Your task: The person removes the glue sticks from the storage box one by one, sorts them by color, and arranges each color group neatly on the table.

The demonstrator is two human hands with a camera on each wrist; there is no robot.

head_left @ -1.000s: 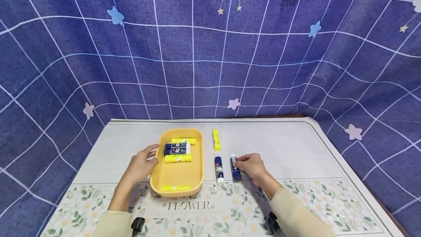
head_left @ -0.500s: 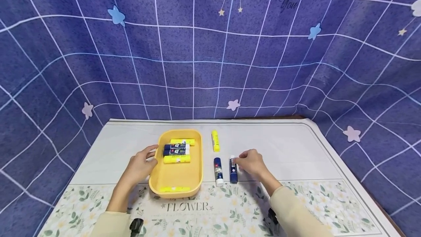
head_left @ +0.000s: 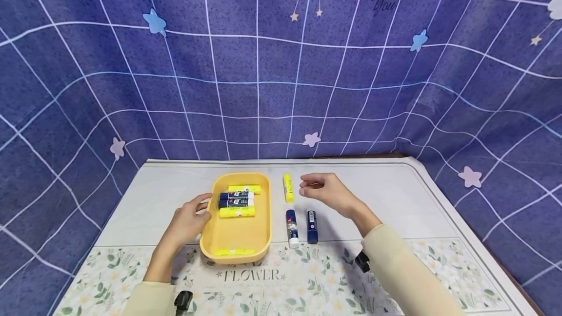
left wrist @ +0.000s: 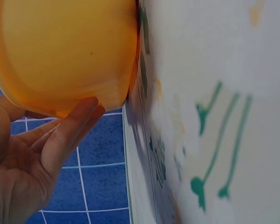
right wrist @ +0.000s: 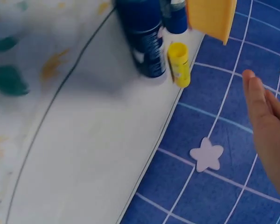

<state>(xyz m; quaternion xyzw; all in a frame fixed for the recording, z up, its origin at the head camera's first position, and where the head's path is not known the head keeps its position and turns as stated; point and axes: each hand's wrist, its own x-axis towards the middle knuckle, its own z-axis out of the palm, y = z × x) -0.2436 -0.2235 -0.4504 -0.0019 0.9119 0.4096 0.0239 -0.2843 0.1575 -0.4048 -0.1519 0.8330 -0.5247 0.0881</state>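
On the left, my left hand (head_left: pixel 188 221) touches the side of a yellow tray (head_left: pixel 237 233); its fingers (left wrist: pixel 79 116) lie against the outer wall in the left wrist view. Inside the tray are yellow glue sticks (head_left: pixel 237 212) and dark blue glue sticks (head_left: pixel 234 203). My right hand (head_left: pixel 331 191) hovers above the table with nothing in it, its fingertips just right of a yellow glue stick (head_left: pixel 288 187). Nearer to me lie two dark blue glue sticks, one with a white end down (head_left: pixel 291 228) and one with a blue end down (head_left: pixel 312 227).
The table (head_left: pixel 373 199) has a white cover with a flowered band (head_left: pixel 329 282) along the near part. A blue gridded curtain (head_left: pixel 281 62) stands behind it and at both sides. Another yellow glue stick (head_left: pixel 234 252) lies along the tray's near wall.
My right hand has let go of the right-hand blue glue stick, which now lies straighter, and has moved away toward the yellow one. My left hand stays at the tray.
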